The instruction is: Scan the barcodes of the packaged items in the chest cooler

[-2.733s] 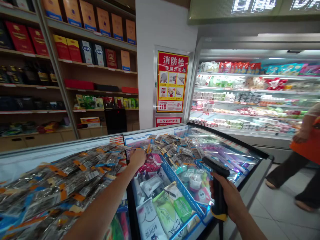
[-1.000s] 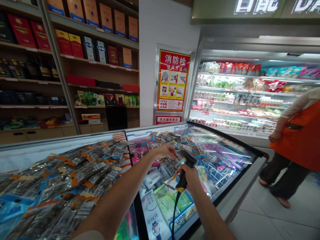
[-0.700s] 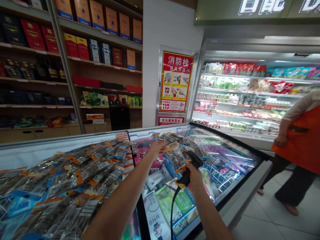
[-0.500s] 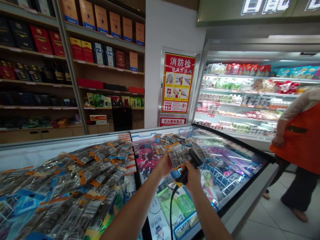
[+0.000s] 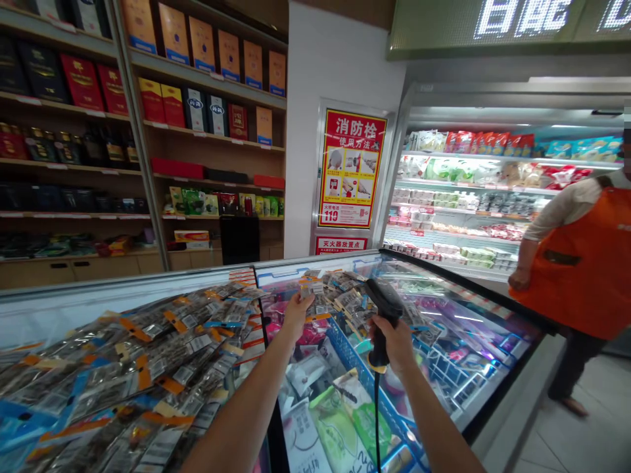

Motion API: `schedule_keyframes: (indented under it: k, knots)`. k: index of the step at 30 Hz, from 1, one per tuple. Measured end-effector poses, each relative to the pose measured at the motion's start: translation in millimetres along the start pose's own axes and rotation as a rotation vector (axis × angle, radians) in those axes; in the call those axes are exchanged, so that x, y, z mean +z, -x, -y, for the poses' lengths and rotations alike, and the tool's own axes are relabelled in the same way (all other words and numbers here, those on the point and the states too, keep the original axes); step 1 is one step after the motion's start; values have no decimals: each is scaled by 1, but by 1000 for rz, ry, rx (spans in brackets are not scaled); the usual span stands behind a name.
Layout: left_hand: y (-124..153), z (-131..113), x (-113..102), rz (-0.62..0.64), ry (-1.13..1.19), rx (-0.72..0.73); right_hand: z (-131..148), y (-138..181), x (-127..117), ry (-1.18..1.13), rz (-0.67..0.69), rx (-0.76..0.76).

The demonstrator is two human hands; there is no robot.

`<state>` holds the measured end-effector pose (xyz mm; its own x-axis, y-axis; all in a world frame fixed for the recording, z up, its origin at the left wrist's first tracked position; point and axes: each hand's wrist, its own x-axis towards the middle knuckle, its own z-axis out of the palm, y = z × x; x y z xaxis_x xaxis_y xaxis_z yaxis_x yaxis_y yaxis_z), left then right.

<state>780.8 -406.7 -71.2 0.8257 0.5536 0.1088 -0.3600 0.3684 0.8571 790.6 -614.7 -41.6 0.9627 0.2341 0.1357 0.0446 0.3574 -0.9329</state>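
My right hand is closed round the grip of a black barcode scanner with a yellow band and a cable hanging down. The scanner's head points toward a small clear packet with an orange tag, pinched at its edge by my left hand. Both hands hover over the glass lid of a chest freezer. A second heap of similar small packets lies on the lid just behind the hands.
A large pile of clear packets covers the freezer's left lid. Frozen goods in blue baskets show under the glass. A person in an orange apron stands at the right by the open chiller shelves. Boxed goods fill the wooden shelves.
My left hand picked a packet from the heap, held it to the scanner, then moved it left. My right hand raised the scanner toward it. The person in orange came nearer.
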Motion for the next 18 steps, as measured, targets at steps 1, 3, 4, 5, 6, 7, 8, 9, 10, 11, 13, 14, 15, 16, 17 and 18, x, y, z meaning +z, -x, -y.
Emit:
schedule_keyframes:
  k: [1,3,4,5,6,7,8,9,10,11,13,14,15,16,17,18]
  knots:
    - [-4,0,-6,-17,-9,8,0,-1,2,6,28,-1]
    - [-9,0,-14,-42,-2,0,-3,2,6,12,86,33]
    - [-12,1,-16,-54,12,-10,-5,7,8,1,132,101]
    - [-14,2,-17,-68,27,-19,-7,12,8,16,154,187]
    - [-16,2,-18,-80,41,-27,-8,18,8,55,170,264]
    - [-17,3,-18,-90,50,-32,-9,24,8,89,187,315]
    - [-19,3,-17,-97,56,-34,-8,29,8,119,197,355]
    - [-20,3,-17,-102,63,-32,-7,34,7,139,198,389]
    - [-21,3,-17,-108,70,-29,-4,37,7,143,196,409]
    - [-22,4,-17,-119,76,-25,-2,40,7,139,191,421]
    - [-22,3,-16,-139,83,-22,3,43,7,120,183,429]
    - [-22,3,-16,-148,85,-22,5,44,8,115,181,429]
    - [-22,3,-16,-155,84,-22,6,45,8,114,182,428]
    - [-21,3,-15,-161,82,-20,7,47,8,116,183,429]
    - [-21,3,-15,-163,81,-16,7,48,7,118,186,430]
    - [-20,3,-15,-161,83,-7,7,50,7,117,191,430]
